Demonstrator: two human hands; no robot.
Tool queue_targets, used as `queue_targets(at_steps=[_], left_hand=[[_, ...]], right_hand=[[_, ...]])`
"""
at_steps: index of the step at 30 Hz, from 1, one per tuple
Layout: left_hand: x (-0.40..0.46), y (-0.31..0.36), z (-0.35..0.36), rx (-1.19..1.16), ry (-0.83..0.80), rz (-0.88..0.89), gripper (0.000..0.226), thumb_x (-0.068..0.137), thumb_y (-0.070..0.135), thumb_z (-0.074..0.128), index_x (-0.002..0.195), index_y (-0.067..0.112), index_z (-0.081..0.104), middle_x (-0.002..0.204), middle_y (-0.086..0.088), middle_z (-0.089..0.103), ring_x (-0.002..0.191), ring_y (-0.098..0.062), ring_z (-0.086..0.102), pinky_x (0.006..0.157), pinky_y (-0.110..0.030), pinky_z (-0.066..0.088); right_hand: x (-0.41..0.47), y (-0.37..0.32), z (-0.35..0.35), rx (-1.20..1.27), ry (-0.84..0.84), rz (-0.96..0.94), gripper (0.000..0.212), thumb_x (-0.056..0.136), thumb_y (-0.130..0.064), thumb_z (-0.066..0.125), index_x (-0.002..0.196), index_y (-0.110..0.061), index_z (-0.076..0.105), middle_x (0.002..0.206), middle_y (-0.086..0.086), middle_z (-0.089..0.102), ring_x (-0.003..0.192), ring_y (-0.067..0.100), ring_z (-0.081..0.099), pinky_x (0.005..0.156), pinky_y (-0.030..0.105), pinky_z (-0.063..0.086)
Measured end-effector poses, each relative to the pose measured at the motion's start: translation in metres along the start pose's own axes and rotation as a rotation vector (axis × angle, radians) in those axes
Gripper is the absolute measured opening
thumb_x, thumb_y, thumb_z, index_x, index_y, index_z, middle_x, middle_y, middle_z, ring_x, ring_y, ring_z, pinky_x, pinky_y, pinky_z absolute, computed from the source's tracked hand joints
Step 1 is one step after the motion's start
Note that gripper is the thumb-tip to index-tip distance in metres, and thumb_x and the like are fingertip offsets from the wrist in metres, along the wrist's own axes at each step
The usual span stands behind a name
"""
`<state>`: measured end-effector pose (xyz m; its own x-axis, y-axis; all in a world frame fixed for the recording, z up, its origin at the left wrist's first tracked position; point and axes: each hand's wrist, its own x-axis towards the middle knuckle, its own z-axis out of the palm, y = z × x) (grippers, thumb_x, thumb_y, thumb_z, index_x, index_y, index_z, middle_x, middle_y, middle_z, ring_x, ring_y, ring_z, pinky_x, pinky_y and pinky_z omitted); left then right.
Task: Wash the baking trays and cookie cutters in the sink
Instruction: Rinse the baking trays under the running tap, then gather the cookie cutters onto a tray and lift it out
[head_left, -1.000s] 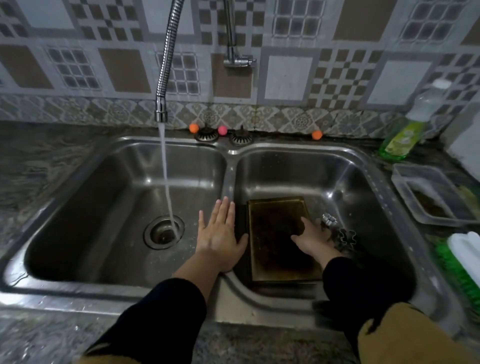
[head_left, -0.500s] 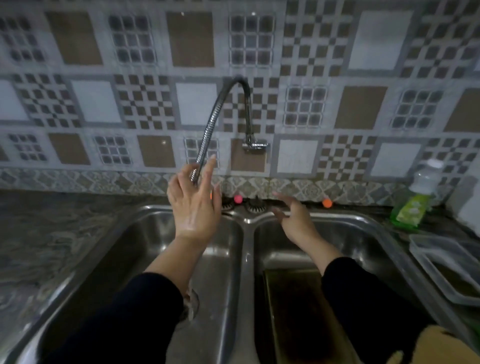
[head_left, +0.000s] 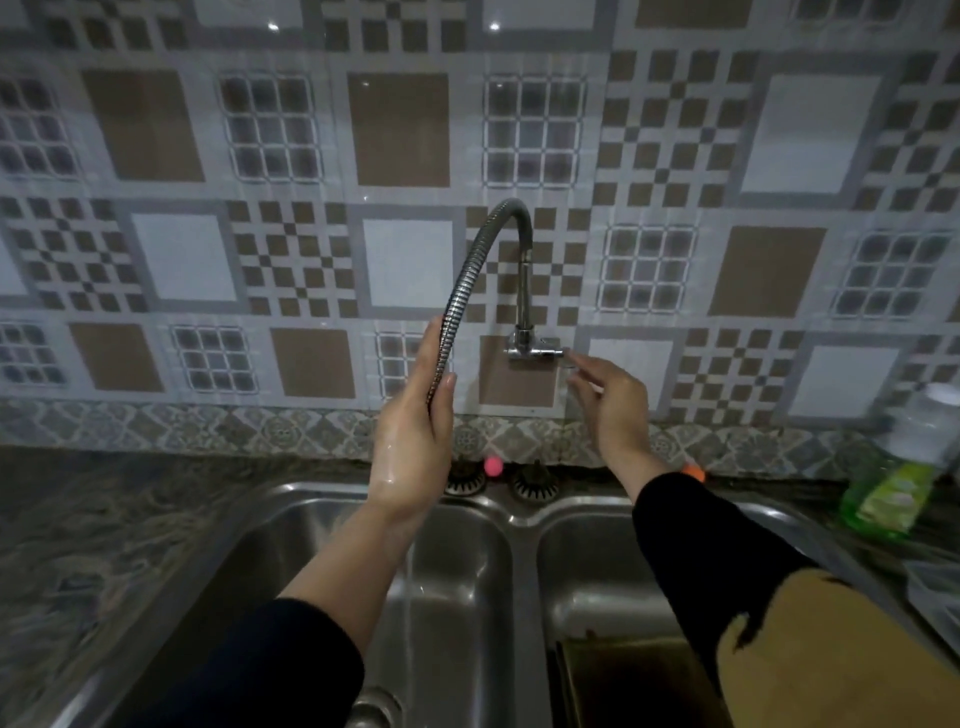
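sink (head_left: 467, 571): brushed steel, dull sheen you can see | hose (head_left: 470, 275): ribbed, shiny metal | tap body (head_left: 530, 347): polished chrome | wall tiles (head_left: 405, 130): glossy, catching light spots | counter (head_left: 104, 519): mottled stone look, smooth | bottle (head_left: 893, 478): clear plastic | baking tray (head_left: 623, 680): dark, tarnished metal | your left hand (head_left: 415, 441): wet, glistening

A single head-worn, wide-angle camera looked forward and slightly down from close above the sink (head_left: 498, 525), facing the tiled wall (head_left: 779, 156). It sat just behind both raised hands, the left hand (head_left: 415, 441) gripping the faucet hose (head_left: 457, 296), so forearms filled the lower frame.
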<state>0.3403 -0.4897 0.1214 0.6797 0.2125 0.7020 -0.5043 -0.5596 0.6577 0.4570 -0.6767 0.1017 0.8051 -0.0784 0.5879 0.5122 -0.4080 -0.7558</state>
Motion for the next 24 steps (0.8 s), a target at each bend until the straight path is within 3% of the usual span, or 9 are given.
queue_targets(at_steps=[3,5,10,12,13,15,17,20,24], left_hand=[[0.005,0.003,0.008,-0.062,0.012,0.042,0.053,0.103,0.016,0.039,0.146,0.038,0.019,0.141,0.031,0.028,0.118,0.032,0.029,0.099,0.004,0.024],[0.005,-0.002,0.014,-0.079,0.020,0.031,0.053,0.103,0.014,0.038,0.148,0.033,0.019,0.138,0.037,0.029,0.102,0.035,0.038,0.089,0.006,0.029],[0.000,-0.009,0.026,-0.081,-0.012,-0.010,0.057,0.103,0.011,0.036,0.153,0.026,0.014,0.095,0.063,0.038,0.080,0.036,0.038,0.074,0.007,0.034],[-0.003,-0.006,0.029,-0.106,-0.008,-0.015,0.057,0.103,0.011,0.036,0.152,0.026,0.010,0.085,0.050,0.050,0.070,0.033,0.041,0.064,0.008,0.033],[-0.005,-0.004,0.029,-0.120,0.007,-0.015,0.057,0.103,0.011,0.036,0.151,0.024,0.008,0.091,0.034,0.057,0.069,0.031,0.043,0.063,0.009,0.032],[-0.008,-0.001,0.030,-0.122,0.030,-0.012,0.058,0.103,0.009,0.036,0.149,0.020,0.001,0.119,0.012,0.042,0.077,0.016,0.054,0.064,0.010,0.031],[-0.009,-0.002,0.031,-0.129,0.024,-0.034,0.059,0.103,0.010,0.036,0.147,0.021,-0.001,0.114,0.026,0.050,0.086,0.008,0.053,0.064,0.011,0.030],[-0.010,-0.007,0.031,-0.115,-0.012,-0.074,0.057,0.104,0.016,0.035,0.148,0.032,0.002,0.092,0.065,0.036,0.074,0.033,0.043,0.066,0.010,0.030],[-0.011,-0.002,0.021,-0.082,-0.103,-0.115,0.055,0.104,0.024,0.030,0.149,0.044,0.005,0.093,0.059,0.033,0.075,0.036,0.040,0.063,0.009,0.032]], right_hand=[[0.015,0.005,0.006,-0.123,0.081,-0.086,0.017,0.090,-0.009,0.063,0.103,-0.005,0.073,0.101,0.007,0.072,0.088,0.006,0.059,0.078,-0.006,0.033],[0.027,0.004,0.008,-0.158,0.134,-0.116,0.016,0.089,-0.013,0.065,0.100,-0.005,0.074,0.097,0.009,0.073,0.084,0.007,0.059,0.078,-0.004,0.034],[0.063,-0.007,0.013,-0.184,0.171,0.023,0.019,0.089,-0.025,0.065,0.102,-0.014,0.074,0.099,0.003,0.073,0.089,0.014,0.065,0.080,0.017,0.044],[0.074,-0.008,0.015,-0.209,0.170,0.073,0.019,0.089,-0.027,0.065,0.101,-0.017,0.074,0.097,0.000,0.073,0.088,0.013,0.064,0.078,0.020,0.046],[0.079,-0.008,0.017,-0.204,0.165,0.096,0.019,0.088,-0.027,0.065,0.101,-0.017,0.075,0.097,0.000,0.073,0.089,0.013,0.065,0.078,0.020,0.046],[0.088,-0.009,0.018,-0.202,0.155,0.142,0.017,0.088,-0.026,0.065,0.099,-0.017,0.075,0.098,0.001,0.073,0.092,0.015,0.066,0.079,0.020,0.046],[0.096,-0.014,0.018,-0.208,0.135,0.209,0.011,0.088,-0.022,0.065,0.093,-0.017,0.074,0.096,0.002,0.073,0.089,0.016,0.065,0.077,0.020,0.045],[0.100,-0.026,0.016,-0.232,0.107,0.277,0.006,0.086,-0.018,0.067,0.081,-0.018,0.069,0.090,0.004,0.071,0.085,0.018,0.065,0.075,0.023,0.048],[0.084,-0.034,0.007,-0.187,0.051,0.311,0.009,0.088,-0.019,0.065,0.097,-0.017,0.067,0.098,0.001,0.066,0.088,0.021,0.065,0.079,0.036,0.056]])
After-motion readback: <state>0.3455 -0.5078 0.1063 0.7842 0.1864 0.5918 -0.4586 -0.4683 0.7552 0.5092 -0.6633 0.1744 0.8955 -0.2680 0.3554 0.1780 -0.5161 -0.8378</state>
